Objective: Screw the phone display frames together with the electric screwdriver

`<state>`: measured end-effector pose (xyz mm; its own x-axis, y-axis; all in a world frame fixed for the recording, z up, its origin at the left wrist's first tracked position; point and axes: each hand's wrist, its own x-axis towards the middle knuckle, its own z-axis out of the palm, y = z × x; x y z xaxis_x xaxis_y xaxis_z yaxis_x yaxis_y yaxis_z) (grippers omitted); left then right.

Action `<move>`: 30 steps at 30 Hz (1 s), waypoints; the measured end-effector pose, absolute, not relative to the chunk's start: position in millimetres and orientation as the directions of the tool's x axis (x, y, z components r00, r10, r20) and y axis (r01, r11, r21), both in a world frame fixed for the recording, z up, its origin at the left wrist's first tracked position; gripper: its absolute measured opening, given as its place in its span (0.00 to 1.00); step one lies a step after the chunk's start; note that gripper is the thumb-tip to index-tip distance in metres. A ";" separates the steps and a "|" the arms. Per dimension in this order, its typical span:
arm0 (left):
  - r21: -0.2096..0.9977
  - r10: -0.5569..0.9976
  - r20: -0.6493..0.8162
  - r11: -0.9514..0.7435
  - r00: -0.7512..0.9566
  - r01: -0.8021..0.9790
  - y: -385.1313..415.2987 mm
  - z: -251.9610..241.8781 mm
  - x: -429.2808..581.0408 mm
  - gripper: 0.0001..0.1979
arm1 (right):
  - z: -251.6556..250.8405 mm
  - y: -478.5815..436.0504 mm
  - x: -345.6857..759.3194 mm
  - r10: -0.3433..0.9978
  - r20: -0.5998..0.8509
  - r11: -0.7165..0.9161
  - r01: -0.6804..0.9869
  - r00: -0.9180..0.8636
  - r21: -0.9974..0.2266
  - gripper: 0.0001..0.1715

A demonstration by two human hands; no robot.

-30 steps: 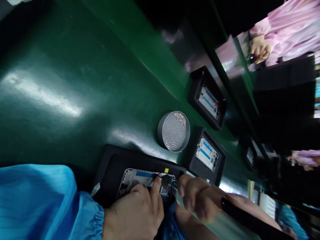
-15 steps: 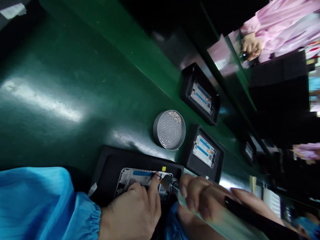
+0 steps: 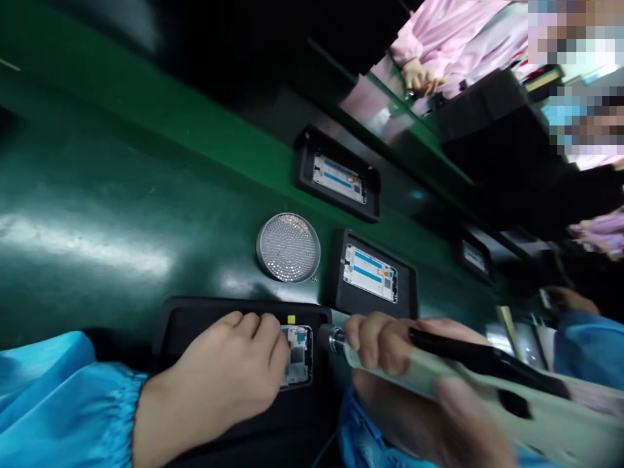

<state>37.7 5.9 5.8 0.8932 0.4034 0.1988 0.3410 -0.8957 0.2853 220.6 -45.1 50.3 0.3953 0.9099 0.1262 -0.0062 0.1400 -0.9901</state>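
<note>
My left hand lies over a phone frame seated in a black tray near the front edge, fingers curled down on the frame and pressing it. My right hand is wrapped round a pale electric screwdriver with a black lever; its metal tip points at the frame's right end. A small yellow tag sits on the tray just above the frame. Both sleeves are blue.
A round perforated metal dish with screws stands behind the tray on the green belt. Two more black trays with phone frames lie beyond. Other workers in pink and blue are at the right.
The view has swung left and tilted. My left hand has slid over more of the phone frame. The screwdriver tip has drawn back slightly to the frame's right end.
</note>
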 end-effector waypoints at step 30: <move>0.263 0.404 0.012 -0.884 0.915 0.387 16.5 12.7 59.4 0.08 | 13.8 -30.3 193.1 0.900 0.322 0.362 -0.091 0.294 -0.928 0.10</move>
<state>59.4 16.5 12.7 0.9146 0.4041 0.0125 0.3869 -0.8837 0.2633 193.1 -30.3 13.8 0.2944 0.8998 0.3220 -0.0914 0.3619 -0.9277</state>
